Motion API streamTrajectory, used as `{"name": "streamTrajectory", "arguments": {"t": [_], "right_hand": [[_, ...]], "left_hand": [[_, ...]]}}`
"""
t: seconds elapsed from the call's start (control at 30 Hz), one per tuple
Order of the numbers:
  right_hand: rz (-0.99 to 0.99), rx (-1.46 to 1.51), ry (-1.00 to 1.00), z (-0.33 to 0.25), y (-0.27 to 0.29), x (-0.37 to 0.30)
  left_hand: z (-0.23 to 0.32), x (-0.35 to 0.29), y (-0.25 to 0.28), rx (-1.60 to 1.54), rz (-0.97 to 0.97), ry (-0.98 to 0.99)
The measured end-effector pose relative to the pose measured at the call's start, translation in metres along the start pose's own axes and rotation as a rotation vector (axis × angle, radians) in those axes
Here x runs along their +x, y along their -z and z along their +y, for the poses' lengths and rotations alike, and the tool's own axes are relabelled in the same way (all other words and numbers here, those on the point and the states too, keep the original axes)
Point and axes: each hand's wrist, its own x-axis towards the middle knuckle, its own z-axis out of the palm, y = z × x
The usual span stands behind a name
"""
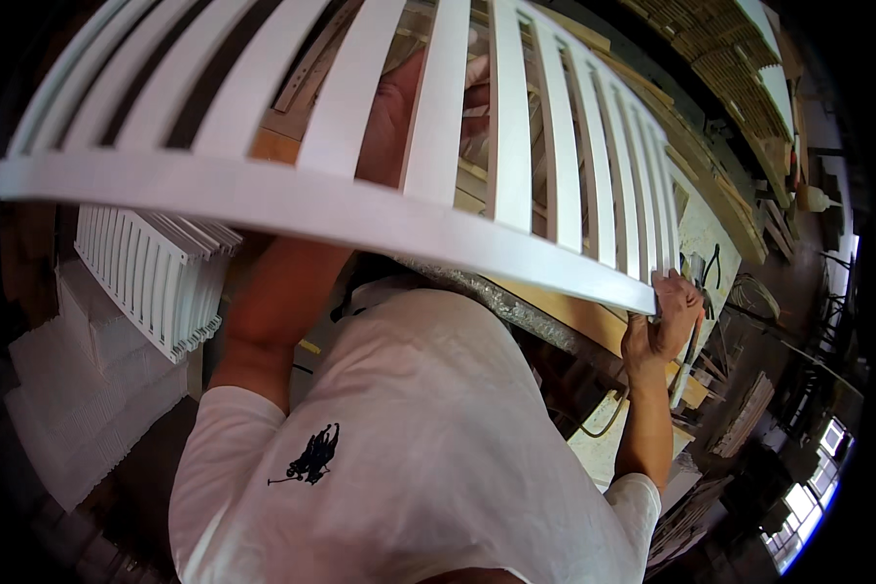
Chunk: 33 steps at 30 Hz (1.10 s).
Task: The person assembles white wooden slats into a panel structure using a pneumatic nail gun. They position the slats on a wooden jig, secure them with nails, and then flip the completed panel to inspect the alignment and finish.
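Note:
A white slatted panel (438,233), like a crib side, stretches tilted across the view in front of me. My right hand (664,313) is closed round the right end of its near rail. My left hand (391,109) is behind the slats, seen in pieces through the gaps. Its fingers look spread apart behind one slat; whether they touch the panel I cannot tell.
Several similar white slatted panels (136,268) stand stacked at left, by pale stacked boards (88,389). Under the raised panel is a workbench (574,316) with wooden pieces. At right lie pliers (713,265), a coiled cable (752,296) and wood strips (745,414).

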Motion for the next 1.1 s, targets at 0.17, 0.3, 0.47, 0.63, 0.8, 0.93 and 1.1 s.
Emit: {"name": "streamTrajectory", "arguments": {"t": [0.17,0.3,0.47,0.63,0.8,0.93,1.1], "right_hand": [[-0.001,0.748,-0.574,-0.016,0.024,0.077],[-0.052,1.302,-0.637,-0.032,-0.028,0.097],[0.068,1.673,-0.739,-0.068,-0.134,0.095],[0.088,1.865,-0.673,-0.093,-0.196,0.078],[0.085,1.893,-0.704,-0.117,-0.207,0.086],[0.113,1.906,-0.722,-0.116,-0.198,0.081],[-0.07,0.807,-0.535,-0.077,-0.173,0.078]], "left_hand": [[0.092,-0.017,-0.016,0.785,-0.055,-0.828],[0.115,-0.039,0.044,0.685,0.699,-0.683],[0.115,-0.088,0.048,0.562,0.455,-0.603],[0.149,-0.119,0.013,0.84,0.509,-0.63],[0.162,-0.123,0.012,0.865,0.456,-0.635],[0.163,-0.111,0.009,0.917,0.397,-0.61],[0.189,-0.111,0.027,1.167,0.442,-0.59]]}}
